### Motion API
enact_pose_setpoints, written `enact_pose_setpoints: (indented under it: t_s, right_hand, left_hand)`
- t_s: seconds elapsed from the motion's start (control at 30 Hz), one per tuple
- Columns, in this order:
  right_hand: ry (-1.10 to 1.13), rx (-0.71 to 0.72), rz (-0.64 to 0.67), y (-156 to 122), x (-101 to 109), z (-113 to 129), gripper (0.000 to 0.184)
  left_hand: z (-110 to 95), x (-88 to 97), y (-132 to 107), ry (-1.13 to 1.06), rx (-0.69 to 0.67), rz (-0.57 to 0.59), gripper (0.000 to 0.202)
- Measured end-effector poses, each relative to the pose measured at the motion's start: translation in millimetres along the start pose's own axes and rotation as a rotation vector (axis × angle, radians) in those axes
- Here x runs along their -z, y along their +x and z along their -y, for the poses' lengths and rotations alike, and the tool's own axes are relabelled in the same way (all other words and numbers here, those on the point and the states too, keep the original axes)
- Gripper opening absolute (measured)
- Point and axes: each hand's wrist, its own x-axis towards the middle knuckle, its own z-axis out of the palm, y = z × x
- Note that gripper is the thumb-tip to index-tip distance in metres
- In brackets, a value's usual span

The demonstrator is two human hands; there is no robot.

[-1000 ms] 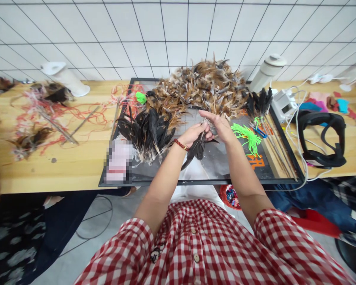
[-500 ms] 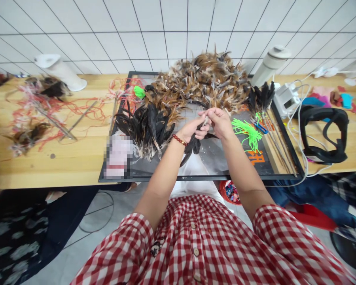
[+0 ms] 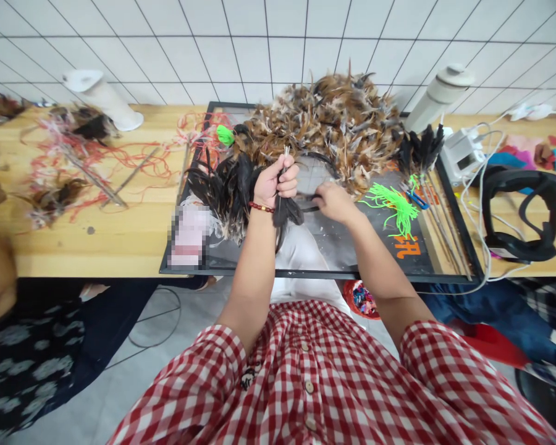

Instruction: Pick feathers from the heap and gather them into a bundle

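My left hand (image 3: 276,179) is closed around a small bunch of black feathers (image 3: 288,213). Their pale quills stick up above the fist and the dark vanes hang below it. To the right, my right hand (image 3: 336,201) is low over the board with its fingers curled together, pinching what looks like a dark feather (image 3: 309,209); the fingertips are partly hidden. A pile of black feathers (image 3: 229,188) lies left of my left hand. Behind both hands spreads a large heap of brown feathers (image 3: 333,123).
A black-rimmed board (image 3: 315,274) lies on the wooden table (image 3: 120,247). On its right are green strings (image 3: 393,207), blue-handled scissors (image 3: 417,199) and thin sticks (image 3: 445,228). Beyond stand a bottle (image 3: 440,96), a white device (image 3: 463,154) and a black headset frame (image 3: 521,247). A person (image 3: 32,346) sits at left.
My hands, together at the feather quills before, have parted. The left has moved left, gripping the bunch upright; the right has dropped to the board. The camera view has shifted slightly.
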Motion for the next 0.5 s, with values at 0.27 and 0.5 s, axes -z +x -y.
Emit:
enact_pose_setpoints:
  t_s: [0.27,0.5]
  right_hand:
    - [0.774,-0.264,-0.439,18,-17,-40,0.038]
    - [1.251,-0.159,-0.361,23,-29,-15,0.066]
  left_hand:
    - [32,-7.3,31,-0.004,-0.063,-0.136,0.036]
    - [51,-13.2,41,-0.013,-0.120,-0.278,0.033]
